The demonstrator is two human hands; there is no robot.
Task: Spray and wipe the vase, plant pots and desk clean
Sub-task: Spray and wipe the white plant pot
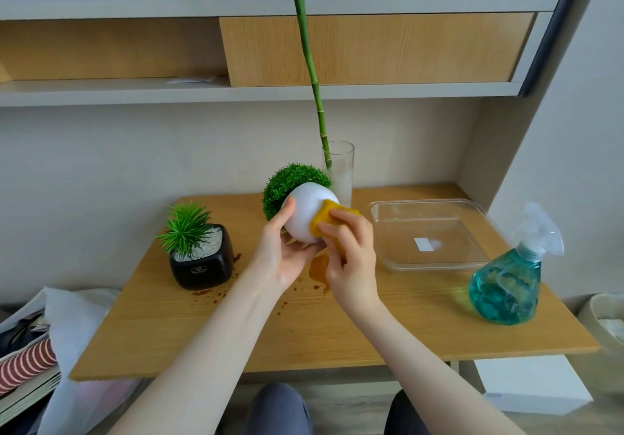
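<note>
My left hand [283, 255] holds a round white plant pot [307, 213] tipped on its side above the desk, its green ball plant [290, 184] pointing back left. My right hand [351, 252] presses a yellow cloth [326, 217] against the pot's right side. Behind them stands a clear glass vase [342, 178] with a tall green stalk [309, 63]. A black square pot [202, 262] with a spiky plant and white pebbles sits at the left. A blue spray bottle [506, 286] stands at the right. Brown stains [317, 271] mark the wooden desk [236, 326].
A clear plastic tray [429, 232] lies between the vase and the spray bottle. Shelves [236, 92] run along the wall above. Bags and striped fabric [30, 357] lie left of the desk, a white box [533, 384] and a basket [607, 323] to the right. My knees show below the front edge.
</note>
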